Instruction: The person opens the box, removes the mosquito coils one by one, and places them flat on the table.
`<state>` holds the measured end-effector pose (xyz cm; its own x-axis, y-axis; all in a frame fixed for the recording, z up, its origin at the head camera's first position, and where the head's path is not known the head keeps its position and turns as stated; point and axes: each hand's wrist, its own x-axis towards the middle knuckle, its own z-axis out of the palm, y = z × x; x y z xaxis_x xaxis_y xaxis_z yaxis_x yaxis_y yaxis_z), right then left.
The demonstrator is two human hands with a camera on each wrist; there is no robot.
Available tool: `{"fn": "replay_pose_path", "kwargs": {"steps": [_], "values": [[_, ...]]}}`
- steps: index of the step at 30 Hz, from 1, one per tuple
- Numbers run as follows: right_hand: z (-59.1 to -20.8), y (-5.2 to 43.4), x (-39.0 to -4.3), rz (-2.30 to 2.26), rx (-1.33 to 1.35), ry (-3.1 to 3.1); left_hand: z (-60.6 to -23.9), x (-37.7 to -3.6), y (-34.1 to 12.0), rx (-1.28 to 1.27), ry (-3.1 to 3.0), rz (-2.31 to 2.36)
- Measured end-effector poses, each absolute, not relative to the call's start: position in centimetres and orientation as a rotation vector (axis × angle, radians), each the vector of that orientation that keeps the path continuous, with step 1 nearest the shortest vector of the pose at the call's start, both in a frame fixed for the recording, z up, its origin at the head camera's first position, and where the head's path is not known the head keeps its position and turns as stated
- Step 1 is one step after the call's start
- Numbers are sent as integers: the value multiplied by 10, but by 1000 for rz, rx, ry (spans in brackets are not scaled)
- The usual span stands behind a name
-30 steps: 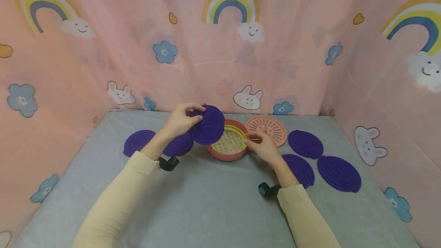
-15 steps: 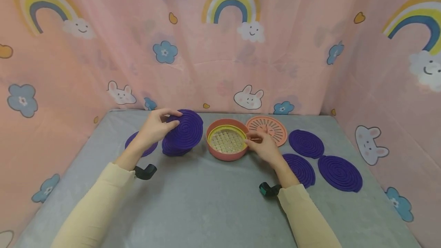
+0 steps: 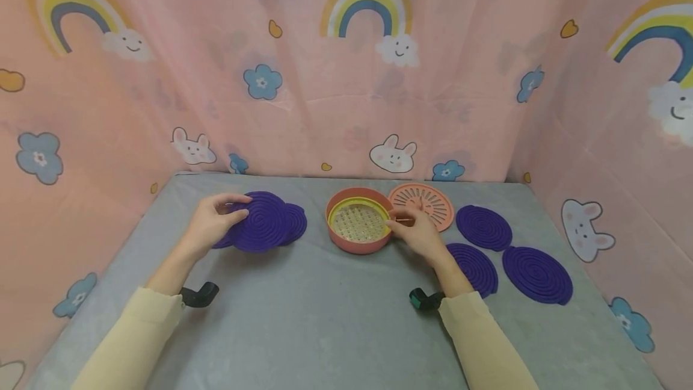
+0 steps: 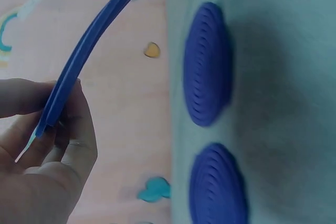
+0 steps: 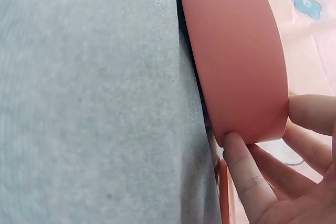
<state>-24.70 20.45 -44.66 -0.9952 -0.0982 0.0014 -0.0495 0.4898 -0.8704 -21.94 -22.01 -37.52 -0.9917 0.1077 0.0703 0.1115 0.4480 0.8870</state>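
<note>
My left hand [image 3: 213,221] pinches a purple mosquito coil [image 3: 261,221] by its edge, thumb on one face and fingers on the other. Seen edge-on in the left wrist view, the coil [image 4: 86,48] shows two thin layers and is raised off the table. Behind it, two more purple coils lie flat, partly covered in the head view; the left wrist view shows both, one coil [image 4: 207,66] above the other coil [image 4: 218,187]. My right hand [image 3: 419,233] grips the side of a round coral mosquito coil box [image 3: 358,247], thumb at its rim. Inside are a yellow ring and a mesh.
A slotted coral lid [image 3: 433,200] lies behind my right hand. Several purple coils rest at the right: a rear coil [image 3: 483,227], an outer coil [image 3: 538,274] and a coil [image 3: 471,266] partly behind my right wrist. A pink printed curtain [image 3: 346,107] rises along the grey table's back edge.
My left hand has carried the purple coil leftward from beside the box and lowered it over the left coils. The box's inside now shows fully. The right hand has kept its hold.
</note>
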Motion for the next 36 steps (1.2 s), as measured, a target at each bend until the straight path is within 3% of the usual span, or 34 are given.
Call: {"fn": "replay_pose_path", "kwargs": {"steps": [14,26,36], "values": [[-446,205,-245,-1568,-89,2656,-421,-195,-252,-22,-2760,-1600],[-445,204,-244,-1546,-104,2659,-435,-176,-267,157,-2802,-1710],[-445,203,-248,-1536,-114,2668,-434,-175,-273,-18,-2964,-1453]]}}
